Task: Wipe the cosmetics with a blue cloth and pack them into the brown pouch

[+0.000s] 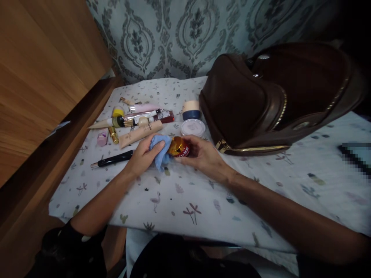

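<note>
A light blue cloth [161,153] is bunched in my left hand [144,153], its fingers closed around it. My right hand [203,155] grips a small jar [179,147] with a shiny gold lid and a red label with white lettering. The cloth meets the lid side of the jar, just above the table. Left of my left hand lies a black makeup brush [116,158]. Behind the hands are a beige squeeze tube [141,134] and a round clear-lidded container [193,127]. The fingers partly hide the jar's right side.
A large brown leather bag [243,104] stands on the right of the patterned tablecloth [174,200]. Cosmetics, including a yellow-lidded pot [118,111] and a pink bottle [102,138], lie at the back left. A cream-and-navy jar [191,109] stands beside the bag. Wooden furniture [49,77] borders the left.
</note>
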A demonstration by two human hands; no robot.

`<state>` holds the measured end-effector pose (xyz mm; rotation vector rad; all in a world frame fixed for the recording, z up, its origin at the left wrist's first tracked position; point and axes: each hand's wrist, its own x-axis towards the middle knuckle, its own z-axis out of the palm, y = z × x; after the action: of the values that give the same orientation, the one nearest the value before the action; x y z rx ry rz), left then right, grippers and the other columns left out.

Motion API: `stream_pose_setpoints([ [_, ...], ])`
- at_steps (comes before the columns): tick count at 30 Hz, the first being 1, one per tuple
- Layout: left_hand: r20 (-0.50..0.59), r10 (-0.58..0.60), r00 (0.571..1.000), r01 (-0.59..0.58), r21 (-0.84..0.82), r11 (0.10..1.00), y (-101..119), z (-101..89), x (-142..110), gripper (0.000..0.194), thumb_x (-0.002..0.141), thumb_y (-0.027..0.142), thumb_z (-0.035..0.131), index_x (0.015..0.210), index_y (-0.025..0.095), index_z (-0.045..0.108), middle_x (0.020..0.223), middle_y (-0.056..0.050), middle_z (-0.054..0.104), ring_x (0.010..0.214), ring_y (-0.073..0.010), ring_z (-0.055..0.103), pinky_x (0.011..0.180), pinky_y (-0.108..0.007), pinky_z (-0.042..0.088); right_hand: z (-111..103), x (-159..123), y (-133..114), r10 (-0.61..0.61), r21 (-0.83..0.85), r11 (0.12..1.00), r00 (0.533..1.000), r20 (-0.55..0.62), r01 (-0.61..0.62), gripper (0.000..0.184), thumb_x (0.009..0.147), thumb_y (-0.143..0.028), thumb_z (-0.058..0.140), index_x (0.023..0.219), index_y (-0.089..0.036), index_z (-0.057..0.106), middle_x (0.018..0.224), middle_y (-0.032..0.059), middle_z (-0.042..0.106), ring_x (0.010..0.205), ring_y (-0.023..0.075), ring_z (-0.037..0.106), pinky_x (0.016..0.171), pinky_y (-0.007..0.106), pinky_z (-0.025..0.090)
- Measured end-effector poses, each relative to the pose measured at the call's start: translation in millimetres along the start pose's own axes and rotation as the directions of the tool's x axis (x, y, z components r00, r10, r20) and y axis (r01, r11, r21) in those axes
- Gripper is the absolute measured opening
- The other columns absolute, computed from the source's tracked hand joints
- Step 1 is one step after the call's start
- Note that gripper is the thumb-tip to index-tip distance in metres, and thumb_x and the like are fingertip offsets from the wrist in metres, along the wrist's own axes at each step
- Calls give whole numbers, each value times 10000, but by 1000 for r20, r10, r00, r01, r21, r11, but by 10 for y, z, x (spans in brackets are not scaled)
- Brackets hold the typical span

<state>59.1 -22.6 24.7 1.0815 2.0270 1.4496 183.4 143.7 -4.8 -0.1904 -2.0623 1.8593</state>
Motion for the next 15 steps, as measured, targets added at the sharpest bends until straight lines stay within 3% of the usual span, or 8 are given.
stream_pose_setpoints([
  [5, 9, 33, 999, -34, 14, 999, 26, 54, -36, 283, 929, 463, 579, 1018, 197, 617, 763, 15, 580, 643, -125, 541, 582, -219, 492, 1, 2, -38, 47, -24, 999, 997, -67, -49, 509, 646, -391, 826, 1052, -196, 589, 1011, 65, 709, 922, 242, 685, 878, 449, 567],
  [10, -25, 167, 986, -161, 158, 974, 82, 122, -96, 267, 934, 411, 592, 1100, 204, 625, 887, -7, 654, 757, -152, 606, 675, -248, 515, -12, -8, -88, 0, -246, 969, 991, -132, -33, 457, 692, -400, 759, 1053, -169, 604, 947, 72, 680, 879, 239, 646, 851, 425, 532],
  [12, -41, 324, 945, -298, 295, 908, 95, 155, -120, 248, 941, 338, 596, 1149, 206, 624, 1002, -36, 670, 896, -176, 633, 803, -285, 529, -12, -13, -123, -9, -316, 948, 992, -129, -33, 374, 707, -392, 726, 984, -166, 618, 876, 53, 657, 813, 222, 619, 786, 389, 519],
  [15, 53, 561, 826, -520, 452, 724, 96, 185, -146, 283, 947, 200, 565, 1226, 218, 611, 1120, -76, 629, 1033, -192, 616, 902, -331, 521, -7, -21, -151, -43, -374, 927, 988, -145, -15, 311, 693, -374, 715, 909, -179, 607, 812, 25, 630, 747, 197, 583, 716, 342, 487],
])
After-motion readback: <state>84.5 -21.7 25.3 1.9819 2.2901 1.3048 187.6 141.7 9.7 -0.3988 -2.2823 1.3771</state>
